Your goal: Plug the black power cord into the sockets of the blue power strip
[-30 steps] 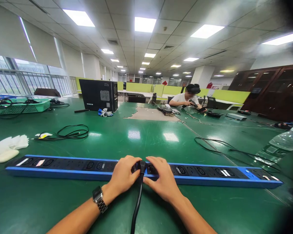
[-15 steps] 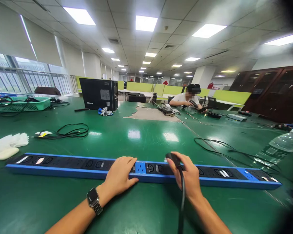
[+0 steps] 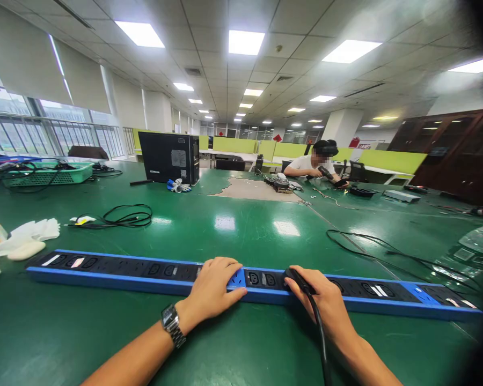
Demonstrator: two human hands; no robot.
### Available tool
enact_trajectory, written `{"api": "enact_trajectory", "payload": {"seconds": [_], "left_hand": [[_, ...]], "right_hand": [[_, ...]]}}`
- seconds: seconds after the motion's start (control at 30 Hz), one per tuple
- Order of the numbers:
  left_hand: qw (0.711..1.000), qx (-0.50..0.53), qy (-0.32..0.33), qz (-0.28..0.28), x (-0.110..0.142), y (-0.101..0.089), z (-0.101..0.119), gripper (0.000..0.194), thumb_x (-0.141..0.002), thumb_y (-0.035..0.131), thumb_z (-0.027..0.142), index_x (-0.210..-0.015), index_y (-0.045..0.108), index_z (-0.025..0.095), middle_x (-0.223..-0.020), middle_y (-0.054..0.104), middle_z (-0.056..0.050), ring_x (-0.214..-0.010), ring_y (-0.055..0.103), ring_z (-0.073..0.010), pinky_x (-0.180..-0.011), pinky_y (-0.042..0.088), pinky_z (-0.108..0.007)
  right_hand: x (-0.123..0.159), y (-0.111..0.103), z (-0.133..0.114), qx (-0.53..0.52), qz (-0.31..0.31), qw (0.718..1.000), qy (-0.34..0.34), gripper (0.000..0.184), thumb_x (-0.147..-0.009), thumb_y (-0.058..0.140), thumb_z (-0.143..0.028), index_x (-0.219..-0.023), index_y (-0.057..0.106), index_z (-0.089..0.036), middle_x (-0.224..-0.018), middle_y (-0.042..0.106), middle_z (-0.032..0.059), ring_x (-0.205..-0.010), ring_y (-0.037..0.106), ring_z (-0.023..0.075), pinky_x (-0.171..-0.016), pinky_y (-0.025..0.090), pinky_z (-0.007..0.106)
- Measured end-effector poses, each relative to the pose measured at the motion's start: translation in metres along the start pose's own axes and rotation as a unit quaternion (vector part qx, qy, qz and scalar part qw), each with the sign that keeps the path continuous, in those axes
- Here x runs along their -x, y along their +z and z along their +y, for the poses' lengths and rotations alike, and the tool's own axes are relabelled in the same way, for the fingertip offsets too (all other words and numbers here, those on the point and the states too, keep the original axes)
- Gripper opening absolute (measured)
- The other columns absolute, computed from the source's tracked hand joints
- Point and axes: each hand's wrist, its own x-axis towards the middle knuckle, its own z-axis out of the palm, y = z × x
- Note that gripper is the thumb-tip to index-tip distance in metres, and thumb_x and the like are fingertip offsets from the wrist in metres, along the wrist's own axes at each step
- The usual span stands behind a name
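A long blue-and-black power strip [image 3: 145, 282] lies across the table in front of me, its sockets facing up. Just left of its blue middle socket, my left hand [image 3: 215, 284] grips the strip, fingers over the far side and thumb along the near edge. My right hand [image 3: 324, 295] holds a black plug [image 3: 298, 277] down at the sockets, right of the middle. The plug's pins are hidden, so how deep it sits cannot be seen. From it a thick black power cord [image 3: 321, 332] runs toward me under the wrist.
Loose black cable [image 3: 123, 217] lies beyond the strip, left of a clear plastic bottle [image 3: 467, 252]. White gloves [image 3: 34, 230] rest at the left. Farther back are a green basket [image 3: 78, 174], a black computer case [image 3: 169, 158] and a seated person [image 3: 306, 165] handling a dark tool.
My right hand has lowered the plug from above the strip onto its sockets. My left hand keeps its grip on the strip. The whole view has shifted slightly.
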Motion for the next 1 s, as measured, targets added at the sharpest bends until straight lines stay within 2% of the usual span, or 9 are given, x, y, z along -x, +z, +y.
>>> {"api": "enact_trajectory", "payload": {"seconds": [0.1, 0.27, 0.4, 0.53, 0.67, 0.73, 0.8, 0.9, 1.0], "left_hand": [[0.999, 0.034, 0.036, 0.003, -0.015, 0.014, 0.021, 0.039, -0.085, 0.063, 0.029, -0.123, 0.056, 0.022, -0.125, 0.062, -0.007, -0.115, 0.054, -0.0248, -0.099, 0.041, -0.042], [0.995, 0.026, 0.091, -0.023, -0.047, 0.045, 0.061, 0.042, -0.088, 0.058, 0.026, -0.129, 0.05, 0.023, -0.119, 0.065, -0.007, -0.109, 0.056, -0.0259, -0.092, 0.045, -0.041], [0.998, 0.029, 0.055, 0.032, -0.059, 0.056, 0.082, 0.03, -0.088, 0.055, 0.021, -0.118, 0.057, 0.023, -0.105, 0.07, -0.006, -0.099, 0.059, -0.0246, -0.09, 0.042, -0.043], [0.986, 0.06, 0.058, 0.146, -0.043, 0.036, 0.063, 0.036, -0.087, 0.049, 0.014, -0.121, 0.055, 0.025, -0.112, 0.069, -0.003, -0.103, 0.06, -0.0215, -0.093, 0.039, -0.04], [0.981, 0.033, -0.065, 0.181, -0.01, 0.005, 0.01, 0.033, -0.088, 0.051, 0.019, -0.121, 0.056, 0.024, -0.11, 0.07, -0.005, -0.1, 0.062, -0.0238, -0.088, 0.044, -0.039], [0.984, 0.041, -0.098, 0.145, 0.004, -0.004, -0.01, 0.03, -0.091, 0.052, 0.026, -0.12, 0.057, 0.024, -0.108, 0.071, -0.005, -0.096, 0.063, -0.0241, -0.084, 0.046, -0.037], [0.991, 0.054, -0.075, 0.094, 0.012, -0.007, -0.017, 0.028, -0.091, 0.055, 0.029, -0.118, 0.058, 0.024, -0.107, 0.071, -0.005, -0.096, 0.063, -0.0236, -0.086, 0.046, -0.036], [0.998, 0.04, -0.026, 0.05, 0.012, -0.005, -0.008, 0.029, -0.088, 0.058, 0.023, -0.117, 0.06, 0.024, -0.111, 0.07, -0.005, -0.103, 0.061, -0.023, -0.091, 0.044, -0.037], [0.999, -0.007, -0.032, 0.026, 0.004, -0.005, 0.004, 0.032, -0.085, 0.057, 0.016, -0.115, 0.062, 0.026, -0.108, 0.07, -0.005, -0.105, 0.06, -0.0239, -0.09, 0.044, -0.039]], "right_hand": [[0.005, -0.001, 0.001, 0.016, -0.032, 0.999, -0.022, 0.03, -0.089, 0.056, -0.039, -0.115, 0.064, -0.025, -0.104, 0.071, 0.0078, -0.097, 0.064, 0.0239, -0.088, 0.052, 0.04], [0.013, -0.001, 0.01, 0.088, -0.086, 0.992, -0.014, 0.064, -0.08, 0.062, -0.041, -0.139, 0.044, -0.022, -0.125, 0.062, 0.0112, -0.114, 0.057, 0.029, -0.099, 0.044, 0.052], [0.013, -0.002, 0.013, 0.141, -0.125, 0.982, -0.026, 0.056, -0.077, 0.063, -0.039, -0.13, 0.052, -0.023, -0.129, 0.061, 0.0099, -0.118, 0.055, 0.0296, -0.103, 0.04, 0.053], [0.012, 0.0, 0.013, 0.145, -0.123, 0.982, -0.004, 0.061, -0.076, 0.066, -0.048, -0.129, 0.054, -0.02, -0.13, 0.061, 0.0113, -0.119, 0.054, 0.0302, -0.1, 0.044, 0.05], [0.013, 0.003, 0.013, 0.143, -0.119, 0.982, 0.023, 0.071, -0.071, 0.069, -0.057, -0.129, 0.055, -0.019, -0.131, 0.06, 0.0112, -0.121, 0.053, 0.0316, -0.101, 0.043, 0.051], [0.014, 0.004, 0.013, 0.136, -0.12, 0.983, 0.028, 0.071, -0.071, 0.069, -0.058, -0.129, 0.056, -0.02, -0.13, 0.061, 0.011, -0.121, 0.053, 0.0319, -0.1, 0.043, 0.052], [0.014, 0.005, 0.013, 0.131, -0.119, 0.984, 0.031, 0.071, -0.071, 0.069, -0.059, -0.129, 0.056, -0.021, -0.131, 0.06, 0.0109, -0.121, 0.053, 0.0321, -0.1, 0.043, 0.052], [0.014, 0.005, 0.016, 0.127, -0.12, 0.984, 0.03, 0.07, -0.071, 0.069, -0.059, -0.129, 0.056, -0.021, -0.131, 0.06, 0.011, -0.122, 0.053, 0.0323, -0.102, 0.042, 0.053], [0.013, 0.001, 0.017, 0.111, -0.123, 0.986, 0.036, 0.068, -0.072, 0.067, -0.059, -0.129, 0.057, -0.022, -0.13, 0.061, 0.011, -0.121, 0.053, 0.0326, -0.102, 0.042, 0.054]]}}
